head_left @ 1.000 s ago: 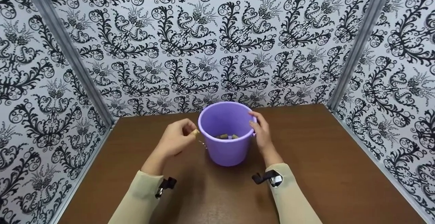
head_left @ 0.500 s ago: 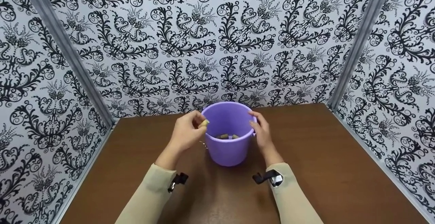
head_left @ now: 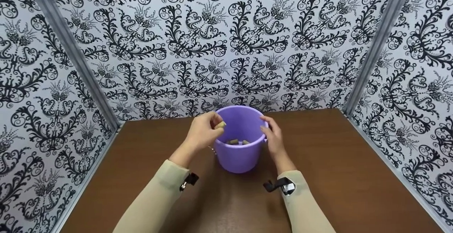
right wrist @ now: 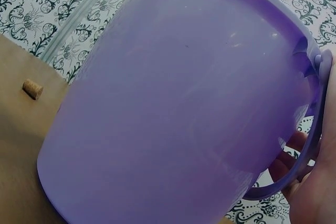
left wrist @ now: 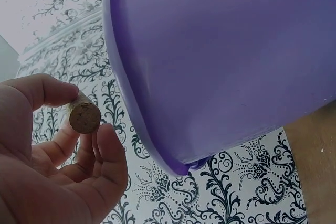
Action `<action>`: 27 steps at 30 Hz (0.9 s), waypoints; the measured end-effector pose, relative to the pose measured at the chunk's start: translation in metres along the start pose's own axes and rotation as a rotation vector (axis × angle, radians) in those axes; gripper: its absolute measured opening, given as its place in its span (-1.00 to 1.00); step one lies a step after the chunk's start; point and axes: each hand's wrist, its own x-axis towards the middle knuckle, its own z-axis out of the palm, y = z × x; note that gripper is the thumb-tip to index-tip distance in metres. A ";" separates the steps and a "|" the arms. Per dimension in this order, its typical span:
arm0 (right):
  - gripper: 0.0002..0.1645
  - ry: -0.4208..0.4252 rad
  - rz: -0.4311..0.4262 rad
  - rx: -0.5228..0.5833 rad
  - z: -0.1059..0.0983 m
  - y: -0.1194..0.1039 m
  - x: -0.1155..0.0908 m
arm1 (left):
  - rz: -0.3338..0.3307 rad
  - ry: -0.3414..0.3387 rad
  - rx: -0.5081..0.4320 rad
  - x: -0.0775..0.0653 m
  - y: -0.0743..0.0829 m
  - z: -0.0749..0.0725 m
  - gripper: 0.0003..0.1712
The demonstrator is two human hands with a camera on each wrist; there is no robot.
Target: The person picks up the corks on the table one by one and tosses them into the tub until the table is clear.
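Note:
A purple bucket (head_left: 238, 158) stands on the table. Several corks (head_left: 233, 141) lie at its bottom. My left hand (head_left: 205, 130) pinches a cork (left wrist: 85, 117) between thumb and fingers, at the left side of the bucket's rim in the head view. The cork's round end faces the left wrist camera, just outside the rim there. My right hand (head_left: 273, 134) holds the bucket's right rim beside the handle (right wrist: 286, 179), fingertips over the edge.
Another cork (right wrist: 32, 89) lies on the brown table (head_left: 329, 162), shown in the right wrist view. Patterned black-and-white walls (head_left: 198, 49) with grey corner posts (head_left: 375, 45) enclose the table's back and sides.
My left hand has moved right with the cork, from beside the bucket to the left part of its rim. The right hand and the bucket have stayed in place.

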 end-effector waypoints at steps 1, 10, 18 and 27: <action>-0.49 0.004 0.000 -0.003 -0.001 0.000 0.000 | -0.002 -0.006 0.000 0.002 0.000 0.002 -0.89; -0.50 0.014 0.006 -0.002 -0.004 0.001 0.000 | -0.006 -0.071 0.072 0.016 0.003 0.022 -0.90; -0.50 0.009 -0.009 -0.002 -0.001 -0.001 -0.001 | 0.016 -0.116 0.132 0.029 0.010 0.034 -0.92; -0.50 0.001 -0.032 0.008 0.001 -0.002 -0.001 | -0.018 -0.154 0.180 0.044 0.015 0.039 -0.95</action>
